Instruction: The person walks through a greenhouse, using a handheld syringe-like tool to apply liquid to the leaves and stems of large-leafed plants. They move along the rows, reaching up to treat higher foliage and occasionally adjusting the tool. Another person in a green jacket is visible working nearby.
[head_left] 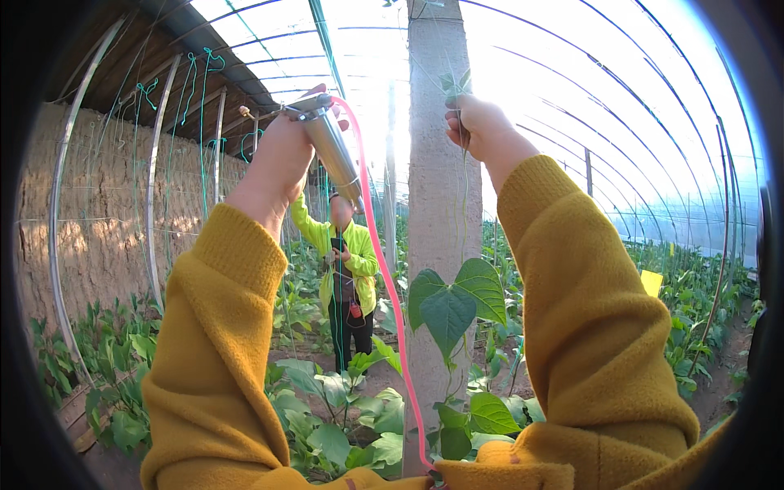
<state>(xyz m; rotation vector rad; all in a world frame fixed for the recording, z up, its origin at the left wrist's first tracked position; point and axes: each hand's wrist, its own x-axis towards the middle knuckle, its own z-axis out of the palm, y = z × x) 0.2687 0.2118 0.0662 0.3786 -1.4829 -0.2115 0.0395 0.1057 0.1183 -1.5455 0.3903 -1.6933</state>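
Note:
My left hand point(288, 147) is raised and gripping a metal hand tool with a silver cylinder point(332, 150), its exact kind unclear. A pink hose point(389, 275) runs from the tool's top down to my waist. Raised at the right side of a concrete post point(438, 214), my right hand point(474, 125) has its fingers closed around a thin climbing vine with small leaves point(456, 84) above the fingers. Thin stems trail below that hand. Lower on the post, broad green bean-like leaves point(450, 309) hang in front of it.
Beyond my left arm stands a person in a lime jacket point(364, 251), one arm raised. Green twine point(203, 135) hangs near an earthen wall point(104, 214). Leafy plants point(334, 441) grow low around the post. A yellow card point(652, 283) is at right, under curved greenhouse ribs.

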